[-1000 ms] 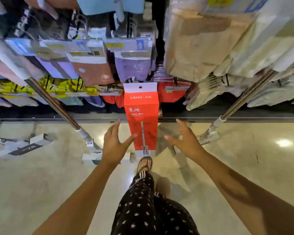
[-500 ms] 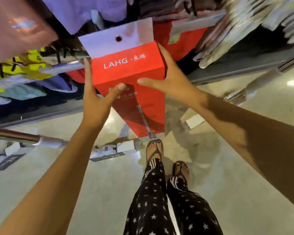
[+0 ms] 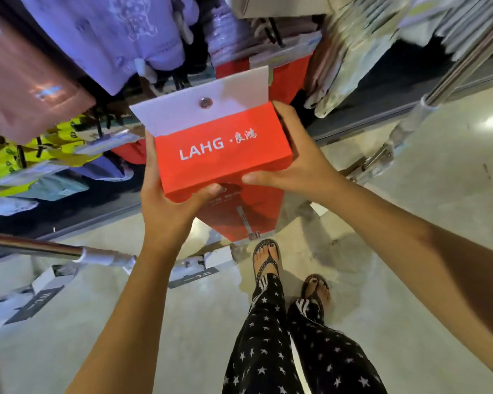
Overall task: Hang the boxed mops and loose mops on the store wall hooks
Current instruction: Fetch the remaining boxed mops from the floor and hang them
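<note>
Far left, packs of cloths (image 3: 26, 89) hang on the wall in pink, purple and yellow, all blurred. Below them a loose mop (image 3: 40, 247) lies on the floor (image 3: 97, 322), its metal pole coming in from the left edge toward a flat white head; it is not yet hung. Left hand (image 3: 165, 200) grips the left side of the red box (image 3: 225, 155), fingers wrapped behind it and thumb pressed on the front just under the top edge. The box is held up off the floor in front of the wall goods, top tilted toward the camera, with its long body hanging down toward the person's feet. The white flap (image 3: 182, 115) stands up at the back, and its hanging hole (image 3: 205, 102) is open and unhooked. Right hand (image 3: 293, 166) grips the right side the same way, fingers behind and thumb laid across the front lower edge close to the left thumb. Behind the flap a second red box (image 3: 285, 78) appears to hang on the wall already. Further right, another loose mop (image 3: 450, 69) slants from the upper right down to the floor. Step in hand, as I judge it: carrying a boxed mop up to its hook. No bare hook can be made out in the blur. The next move calls for finding the prong, squaring the flap to it, and pushing the hole over the tip with both hands steadying the box, then easing off only once the weight hangs.
</note>
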The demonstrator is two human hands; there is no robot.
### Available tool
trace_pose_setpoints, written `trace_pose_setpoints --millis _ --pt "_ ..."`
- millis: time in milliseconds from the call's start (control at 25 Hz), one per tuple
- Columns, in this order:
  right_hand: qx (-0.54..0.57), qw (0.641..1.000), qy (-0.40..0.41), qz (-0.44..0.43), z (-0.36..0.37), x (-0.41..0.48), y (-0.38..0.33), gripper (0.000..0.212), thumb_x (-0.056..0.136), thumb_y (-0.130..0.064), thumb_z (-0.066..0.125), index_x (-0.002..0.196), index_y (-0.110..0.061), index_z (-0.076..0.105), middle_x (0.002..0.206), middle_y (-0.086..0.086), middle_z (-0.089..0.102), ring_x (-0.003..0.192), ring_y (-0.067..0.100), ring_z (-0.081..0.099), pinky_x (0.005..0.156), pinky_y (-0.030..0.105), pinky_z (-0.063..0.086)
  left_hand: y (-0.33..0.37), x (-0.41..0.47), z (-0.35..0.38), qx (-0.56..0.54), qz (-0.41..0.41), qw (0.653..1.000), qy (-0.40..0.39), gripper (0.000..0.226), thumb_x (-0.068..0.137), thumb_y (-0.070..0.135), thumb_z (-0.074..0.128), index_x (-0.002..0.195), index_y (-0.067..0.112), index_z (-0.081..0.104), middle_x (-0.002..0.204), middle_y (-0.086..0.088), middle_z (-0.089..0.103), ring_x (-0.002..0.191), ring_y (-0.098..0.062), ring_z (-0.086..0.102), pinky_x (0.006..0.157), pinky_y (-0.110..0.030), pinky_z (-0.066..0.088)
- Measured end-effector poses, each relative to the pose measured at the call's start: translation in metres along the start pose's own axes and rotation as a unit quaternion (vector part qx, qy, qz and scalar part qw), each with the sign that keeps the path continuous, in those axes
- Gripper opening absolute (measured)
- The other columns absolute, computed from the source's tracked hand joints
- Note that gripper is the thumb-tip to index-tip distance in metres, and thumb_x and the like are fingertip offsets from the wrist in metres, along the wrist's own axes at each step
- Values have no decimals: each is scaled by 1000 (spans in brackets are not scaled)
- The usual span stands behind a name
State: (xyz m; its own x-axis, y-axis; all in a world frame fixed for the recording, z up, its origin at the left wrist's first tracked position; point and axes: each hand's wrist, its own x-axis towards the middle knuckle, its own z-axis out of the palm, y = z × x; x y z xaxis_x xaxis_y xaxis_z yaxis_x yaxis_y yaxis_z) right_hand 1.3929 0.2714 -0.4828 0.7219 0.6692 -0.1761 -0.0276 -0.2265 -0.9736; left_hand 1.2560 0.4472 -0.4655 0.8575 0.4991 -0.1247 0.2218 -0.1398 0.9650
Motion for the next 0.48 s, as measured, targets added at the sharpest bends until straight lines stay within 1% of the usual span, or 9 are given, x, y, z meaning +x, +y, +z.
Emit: trace_pose_setpoints --millis 80,120,200,280,320,440,480 --pt "10 1000 9 -14 -12 -24 -32 109 58 -57 86 145 -23 30 142 8 44 131 21 49 107 50 43 38 -16 2 7 14 1000 10 123 61 58 83 151 2 21 132 -16 57 120 -26 59 101 -39 50" --pt "9 1000 15 -14 -18 -35 -47 111 57 -58 86 146 -24 29 143 7 43 131 21 48 107 50 43 57 -24 3 4 16 1000 14 125 59 60 83 152 5 21 131 -12 59 119 -24 60 100 -38 50" --pt "11 999 31 -15 -29 -63 -83 113 55 -60 86 147 -27 28 144 5 42 131 19 49 106 48 44 99 -42 6 -9 15 1000 23 128 54 61 85 153 9 21 126 6 64 116 -12 62 96 -28 51" --pt "14 999 47 -24 -43 -95 -123 113 55 -58 86 147 -27 28 142 4 43 129 18 50 104 47 46 142 -64 11 -12 29 999 24 130 53 62 84 153 9 21 121 23 64 112 0 60 92 -18 49" --pt "14 998 55 -33 -51 -112 -143 112 55 -58 85 146 -28 29 141 4 44 128 17 51 104 46 47 163 -76 14 -13 39 999 20 129 53 61 84 153 10 20 123 27 62 113 3 59 92 -16 48" --pt "13 996 75 -50 -71 -160 -192 110 55 -54 86 146 -28 31 139 4 47 127 17 52 102 46 48 222 -113 23 -30 55 998 11 125 52 55 87 154 20 22 129 27 57 116 1 58 94 -19 49" --pt "12 995 83 -52 -77 -175 -205 111 55 -53 86 147 -28 30 140 4 46 127 17 52 102 45 48 239 -124 26 -34 65 997 5 123 52 56 87 153 24 23 129 29 57 116 2 58 92 -17 49"
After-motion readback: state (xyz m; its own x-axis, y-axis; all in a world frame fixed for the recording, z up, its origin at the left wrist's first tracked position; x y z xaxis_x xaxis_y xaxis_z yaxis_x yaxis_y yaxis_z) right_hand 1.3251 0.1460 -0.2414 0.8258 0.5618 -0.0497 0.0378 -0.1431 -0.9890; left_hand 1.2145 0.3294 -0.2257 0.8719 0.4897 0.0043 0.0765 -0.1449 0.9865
